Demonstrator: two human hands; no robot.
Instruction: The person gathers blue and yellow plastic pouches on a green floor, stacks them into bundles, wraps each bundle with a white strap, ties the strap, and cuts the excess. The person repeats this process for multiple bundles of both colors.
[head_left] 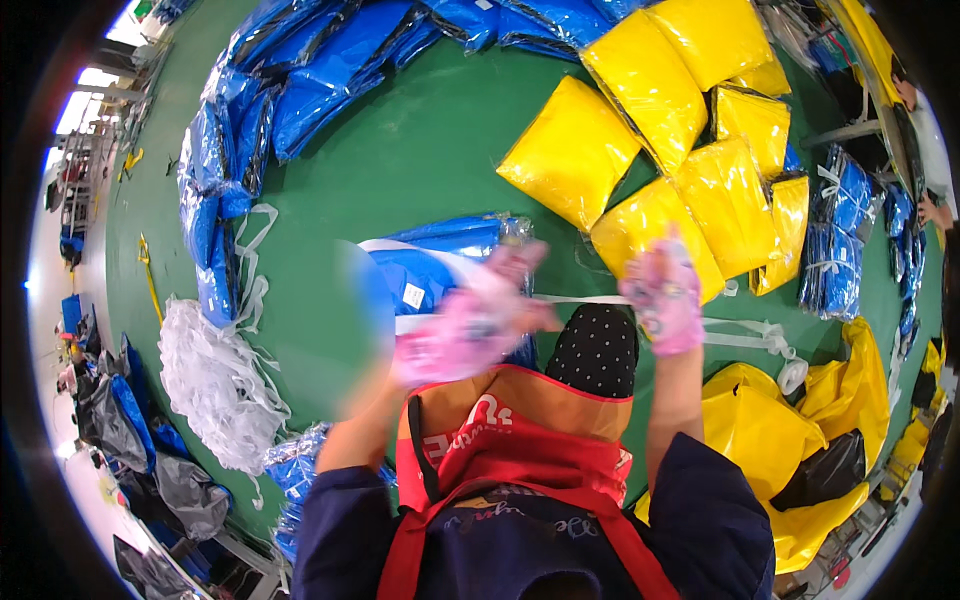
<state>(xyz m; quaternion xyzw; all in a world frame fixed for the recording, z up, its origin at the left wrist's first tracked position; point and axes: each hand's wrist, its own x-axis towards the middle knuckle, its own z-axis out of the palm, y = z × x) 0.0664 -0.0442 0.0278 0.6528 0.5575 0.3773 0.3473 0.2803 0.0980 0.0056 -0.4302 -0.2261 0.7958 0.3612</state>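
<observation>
Pink patterned gloves cover both my hands. My left hand (470,325) is over a folded blue bundle (415,280) in clear plastic on the floor in front of me; motion smears its fingers. A white strap (585,299) runs taut from beside that hand to my right hand (664,295), whose fingers are closed on it. More white strap (740,330) trails off to the right. Another white band (425,254) crosses the top of the blue bundle. My right hand is raised in front of the nearest yellow packet (650,235).
Blue plastic-wrapped packets (325,85) curve along the far left. Several yellow packets (650,90) lie at the far right, beside tied blue bundles (833,240). A heap of white straps (210,380) lies left, loose yellow sheeting (765,430) right. Another person's arm (930,210) shows at the right edge.
</observation>
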